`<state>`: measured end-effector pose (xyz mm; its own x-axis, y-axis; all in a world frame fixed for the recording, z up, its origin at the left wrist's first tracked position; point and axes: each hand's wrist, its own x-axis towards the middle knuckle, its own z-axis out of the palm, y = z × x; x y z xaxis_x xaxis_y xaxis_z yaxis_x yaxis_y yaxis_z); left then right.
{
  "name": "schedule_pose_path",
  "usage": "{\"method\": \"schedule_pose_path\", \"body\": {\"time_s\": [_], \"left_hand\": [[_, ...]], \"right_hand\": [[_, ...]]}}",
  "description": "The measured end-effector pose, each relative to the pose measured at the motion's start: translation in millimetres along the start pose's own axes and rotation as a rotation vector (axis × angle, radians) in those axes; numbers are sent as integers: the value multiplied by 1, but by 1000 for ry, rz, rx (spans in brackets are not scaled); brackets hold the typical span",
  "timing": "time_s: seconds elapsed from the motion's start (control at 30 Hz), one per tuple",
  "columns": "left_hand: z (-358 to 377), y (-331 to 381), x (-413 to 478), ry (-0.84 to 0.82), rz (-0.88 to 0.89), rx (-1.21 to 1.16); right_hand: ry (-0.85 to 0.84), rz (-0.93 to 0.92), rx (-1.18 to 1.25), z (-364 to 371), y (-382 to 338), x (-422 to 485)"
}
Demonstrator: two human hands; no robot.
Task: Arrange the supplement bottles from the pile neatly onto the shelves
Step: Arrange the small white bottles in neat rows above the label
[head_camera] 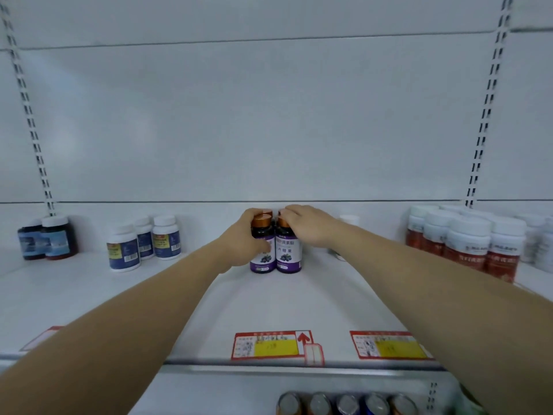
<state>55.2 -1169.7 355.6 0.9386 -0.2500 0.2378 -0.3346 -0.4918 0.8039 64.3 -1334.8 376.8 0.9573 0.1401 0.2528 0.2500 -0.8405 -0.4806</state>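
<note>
Left bottle (264, 259) and right bottle (289, 253) stood upright, caps up, touching, left hand (243, 236) gripped left bottle, right hand (305, 225) clasped right bottle's cap

White shelf (269, 307) with upright supplement bottles (288, 253)

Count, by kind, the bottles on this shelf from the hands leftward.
purple-label copper-cap bottles: 4 (two show only as caps behind)
blue-label white-cap bottles: 3
dark white-cap bottles: 2
Total: 9
</note>
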Motion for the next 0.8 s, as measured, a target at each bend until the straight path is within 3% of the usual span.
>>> {"method": "schedule_pose_path", "body": {"time_s": [0.43, 0.63, 0.8], "left_hand": [[0, -14, 2, 8, 88, -10], [-18, -11, -7, -62, -46, 191], [-51, -15, -35, -29, -73, 541]], "right_hand": [[61, 7, 34, 4, -7, -6], [69, -27, -71, -5, -9, 2], [61, -130, -142, -5, -33, 15]]}}
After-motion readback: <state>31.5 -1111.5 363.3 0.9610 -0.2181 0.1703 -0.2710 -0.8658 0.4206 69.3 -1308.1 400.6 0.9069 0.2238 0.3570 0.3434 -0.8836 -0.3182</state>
